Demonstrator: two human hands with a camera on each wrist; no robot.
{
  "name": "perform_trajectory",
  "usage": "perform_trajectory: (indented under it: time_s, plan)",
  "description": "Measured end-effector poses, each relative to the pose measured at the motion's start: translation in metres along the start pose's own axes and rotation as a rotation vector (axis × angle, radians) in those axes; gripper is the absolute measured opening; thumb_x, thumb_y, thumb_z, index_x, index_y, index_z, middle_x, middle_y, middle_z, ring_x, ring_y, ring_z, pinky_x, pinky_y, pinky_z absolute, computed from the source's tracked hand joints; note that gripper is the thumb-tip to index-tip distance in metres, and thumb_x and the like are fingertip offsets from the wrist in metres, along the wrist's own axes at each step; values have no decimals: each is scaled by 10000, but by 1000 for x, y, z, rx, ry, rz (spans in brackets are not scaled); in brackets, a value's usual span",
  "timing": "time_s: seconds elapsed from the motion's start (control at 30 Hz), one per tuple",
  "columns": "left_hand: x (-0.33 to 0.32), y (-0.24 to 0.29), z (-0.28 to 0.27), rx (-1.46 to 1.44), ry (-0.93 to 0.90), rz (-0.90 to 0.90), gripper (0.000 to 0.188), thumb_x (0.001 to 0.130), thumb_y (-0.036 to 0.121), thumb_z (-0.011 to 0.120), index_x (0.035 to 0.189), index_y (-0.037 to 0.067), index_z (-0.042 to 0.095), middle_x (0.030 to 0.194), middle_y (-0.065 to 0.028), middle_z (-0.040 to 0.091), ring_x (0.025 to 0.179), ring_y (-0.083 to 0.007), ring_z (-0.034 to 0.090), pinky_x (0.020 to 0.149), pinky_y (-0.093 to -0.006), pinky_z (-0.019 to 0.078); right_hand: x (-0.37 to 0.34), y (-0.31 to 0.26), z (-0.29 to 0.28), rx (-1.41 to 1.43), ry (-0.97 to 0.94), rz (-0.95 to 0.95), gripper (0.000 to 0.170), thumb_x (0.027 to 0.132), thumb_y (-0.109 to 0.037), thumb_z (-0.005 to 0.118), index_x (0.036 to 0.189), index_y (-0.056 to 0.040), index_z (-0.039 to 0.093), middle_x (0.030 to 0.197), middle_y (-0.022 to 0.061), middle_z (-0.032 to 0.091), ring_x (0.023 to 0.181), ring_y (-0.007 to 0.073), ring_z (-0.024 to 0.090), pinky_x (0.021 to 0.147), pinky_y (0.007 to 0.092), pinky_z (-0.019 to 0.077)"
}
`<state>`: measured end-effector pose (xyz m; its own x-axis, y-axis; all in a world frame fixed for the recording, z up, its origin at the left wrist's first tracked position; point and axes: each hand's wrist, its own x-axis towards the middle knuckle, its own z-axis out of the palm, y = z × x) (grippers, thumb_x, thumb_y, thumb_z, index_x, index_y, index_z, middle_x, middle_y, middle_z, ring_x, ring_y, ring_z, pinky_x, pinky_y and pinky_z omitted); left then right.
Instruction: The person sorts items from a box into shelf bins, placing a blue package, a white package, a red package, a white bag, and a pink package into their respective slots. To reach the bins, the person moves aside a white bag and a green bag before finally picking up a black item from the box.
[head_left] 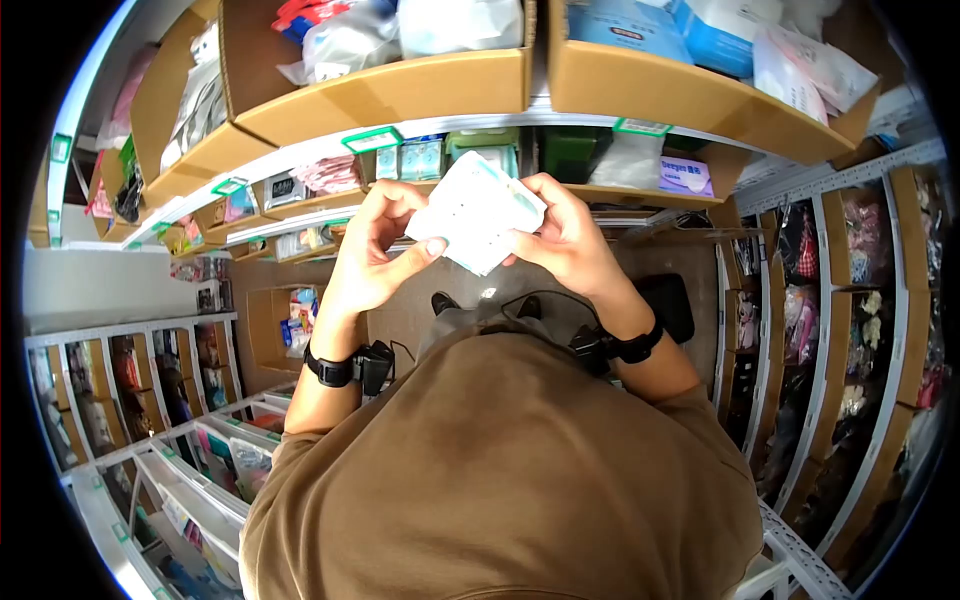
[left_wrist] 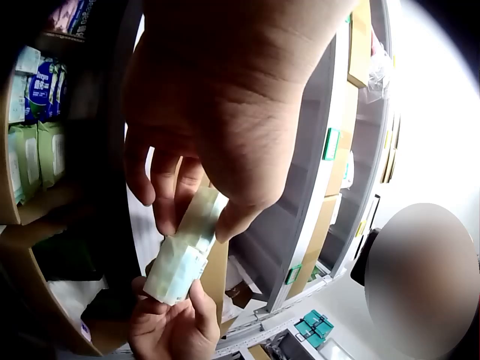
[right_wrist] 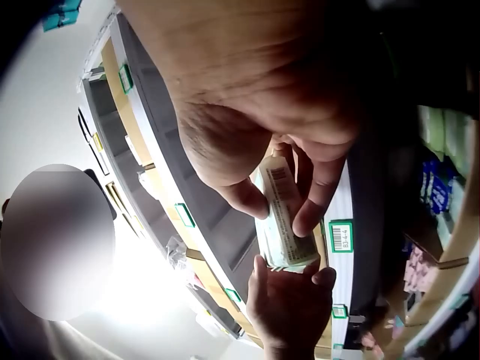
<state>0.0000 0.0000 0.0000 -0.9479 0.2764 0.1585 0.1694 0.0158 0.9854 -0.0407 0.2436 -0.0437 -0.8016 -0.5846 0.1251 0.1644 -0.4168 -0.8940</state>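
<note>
- A small pale packet (head_left: 475, 212) is held in the air by both hands, in front of the shelf (head_left: 400, 136) and above the floor; it is tilted in the head view.
- By the left hand (head_left: 380, 250) the packet is gripped at its left side, with the thumb and the curled fingers pinched on it.
- By the right hand (head_left: 562, 238) the opposite side is gripped, also between the thumb and the fingers.
- On one narrow side of the packet a barcode and small printed lines can be seen in the right wrist view; the words cannot be read surely.
- Above the hands, open cardboard boxes (head_left: 400, 95) are filled with bagged goods.
- On the lower level, a purple pack (head_left: 686, 176) is placed to the right, and pale green packs (head_left: 424, 158) are placed near the middle.
- A black strap (head_left: 330, 371) with a device is worn on each wrist.
- A brown shirt (head_left: 500, 460) is worn by the person.
</note>
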Motion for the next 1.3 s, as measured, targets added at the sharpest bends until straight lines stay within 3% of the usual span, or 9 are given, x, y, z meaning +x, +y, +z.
perform_trajectory:
  time_s: [0.43, 0.67, 0.83, 0.93, 1.07, 1.13, 1.17, 1.23, 1.3]
  plan:
    - [-50, -26, -88, -40, 282, -23, 185, 902, -16, 649, 1007, 36, 505, 904, -23, 623, 862, -78, 574, 778, -245, 462, 89, 76, 14, -239, -48, 88, 363, 888, -18, 670, 1186, -1, 462, 1025, 102, 639, 856, 138, 634, 678, 273, 551]
    - [-98, -38, -145, -3, 405, -24, 218, 881, -69, 622, 1014, 50, 497, 922, -6, 601, 877, -74, 577, 786, -229, 459, 237, 194, -42, -1064, 158, 224, 399, 922, -271, 658, 1220, -11, 603, 1169, 155, 670, 1061, 301, 622, 949, 400, 459]
    - [-129, -51, -183, -53, 467, -70, 244, 877, -87, 616, 1029, 58, 491, 932, 6, 595, 899, -67, 573, 794, -227, 461, 270, 249, -26, -1192, 257, 376, 403, 902, -333, 658, 1129, -1, 625, 1139, 188, 664, 1087, 314, 615, 940, 401, 458]
    - [-138, -66, -204, -117, 481, -114, 228, 889, -74, 619, 1020, 61, 492, 923, 21, 582, 889, -47, 564, 779, -207, 460, 268, 257, -15, -1466, 345, 158, 429, 873, -310, 677, 1148, 16, 622, 1092, 216, 677, 1055, 365, 632, 921, 426, 476]
    - [-129, -102, -219, -213, 425, -144, 192, 913, -48, 616, 1010, 58, 488, 904, 28, 587, 843, -31, 554, 762, -202, 459, 242, 218, 13, -1358, 298, 330, 410, 900, -328, 662, 1121, 17, 639, 1066, 208, 690, 995, 333, 662, 883, 410, 505]
    - [-113, -112, -213, -256, 415, -191, 175, 929, -6, 618, 1026, 64, 489, 938, -13, 648, 846, -59, 595, 751, -231, 496, 224, 206, 41, -944, 274, 53, 426, 941, -397, 613, 1101, -2, 631, 1095, 150, 676, 894, 267, 685, 790, 392, 536]
    - [-102, -115, -209, -254, 408, -228, 160, 941, 20, 613, 1033, 70, 492, 958, -27, 675, 845, -72, 611, 747, -247, 513, 214, 186, 69, -604, 173, 279, 474, 985, -411, 558, 1221, -1, 539, 1082, 133, 672, 884, 212, 687, 699, 327, 547]
    - [-79, -126, -195, -297, 395, -213, 159, 945, 47, 625, 1027, 63, 490, 956, -45, 677, 841, -77, 618, 745, -248, 519, 198, 167, 100, -222, -78, 347, 457, 990, -273, 584, 1322, -13, 407, 1087, 129, 661, 885, 186, 676, 649, 273, 538]
    - [-59, -129, -180, -267, 367, -224, 158, 946, 53, 627, 1013, 47, 484, 955, -51, 677, 833, -78, 618, 747, -255, 522, 196, 173, 106, -333, -80, 199, 475, 960, -122, 620, 1336, -13, 351, 1096, 129, 659, 853, 173, 669, 615, 262, 535]
